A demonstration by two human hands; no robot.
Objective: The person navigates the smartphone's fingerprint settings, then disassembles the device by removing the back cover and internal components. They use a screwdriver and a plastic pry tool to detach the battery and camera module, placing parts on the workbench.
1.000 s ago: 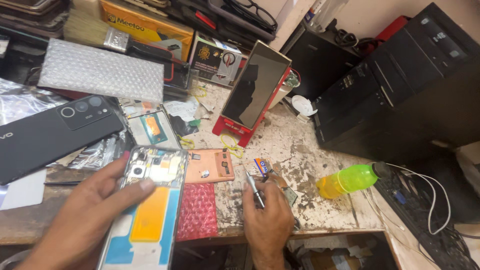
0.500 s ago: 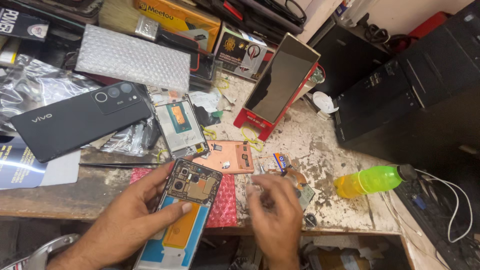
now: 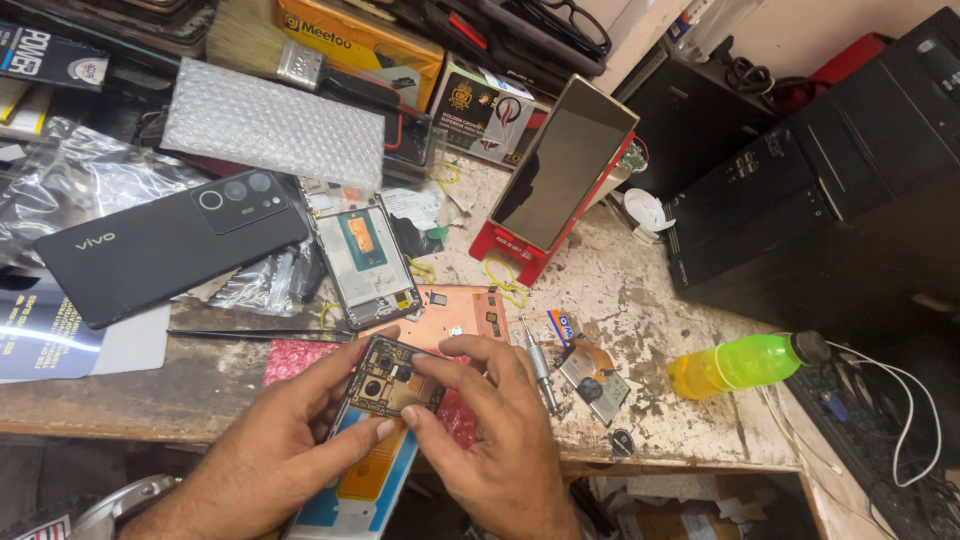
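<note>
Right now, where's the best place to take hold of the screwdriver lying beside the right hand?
Take the screwdriver by its thicker metal handle, the upper end, coming from above. It lies flat on the bench with bare space around it; the thin tip points toward the edge, close to the right hand.

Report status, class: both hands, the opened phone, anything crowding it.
Left hand and right hand both grip opened phone. Phone over bench edge, camera end up. Screwdriver beside right hand; nothing blocking.
</note>
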